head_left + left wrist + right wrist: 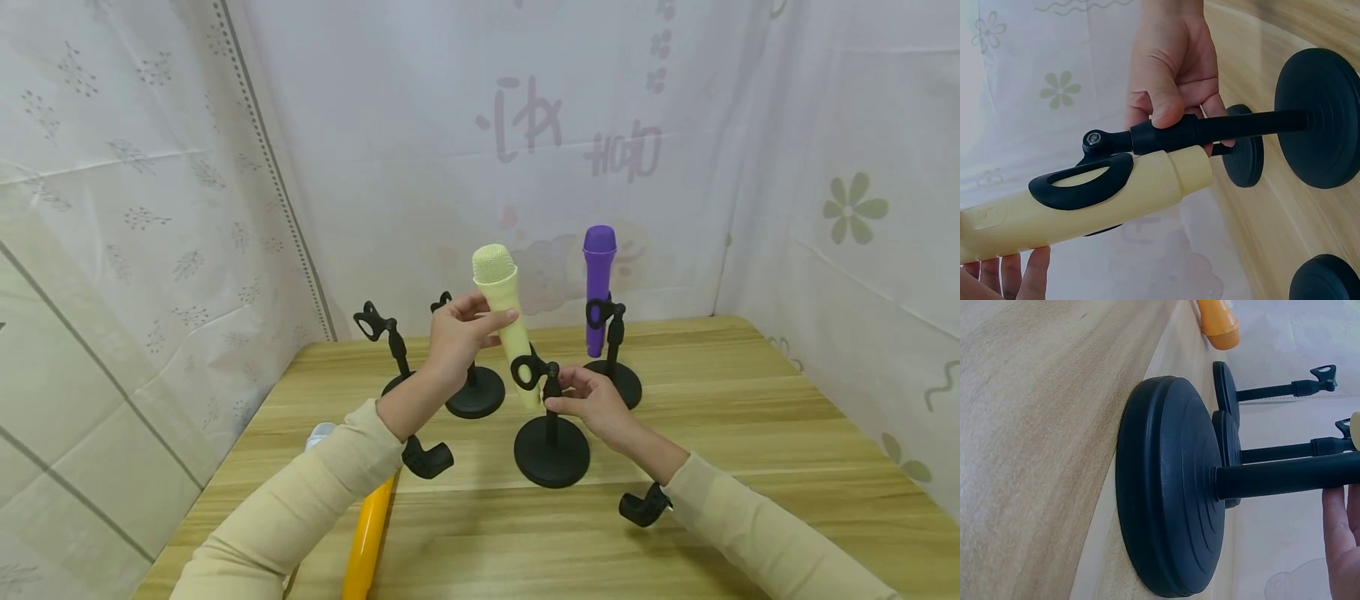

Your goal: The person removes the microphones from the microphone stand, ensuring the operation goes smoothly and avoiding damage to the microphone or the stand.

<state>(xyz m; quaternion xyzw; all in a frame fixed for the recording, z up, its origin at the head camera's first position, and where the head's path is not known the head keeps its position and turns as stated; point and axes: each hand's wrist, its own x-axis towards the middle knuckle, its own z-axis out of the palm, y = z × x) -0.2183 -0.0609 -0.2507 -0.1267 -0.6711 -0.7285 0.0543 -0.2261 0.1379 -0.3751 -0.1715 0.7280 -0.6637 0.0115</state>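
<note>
Head cam: high over near side, facing far and down, wide, wood-grain bench [465, 533] back to white printed cloth curtain [420, 125]. Left wrist cam: close up, rolled sideways, facing right across pale-yellow plastic microphone [1154, 187]. Right wrist cam: low, very close, rolled sideways, facing far left. Both wrist views share nearest black round-based stand [1175, 487].

Matt yellow microphone [515, 338]; wood-grain tabletop [480, 533]
</note>
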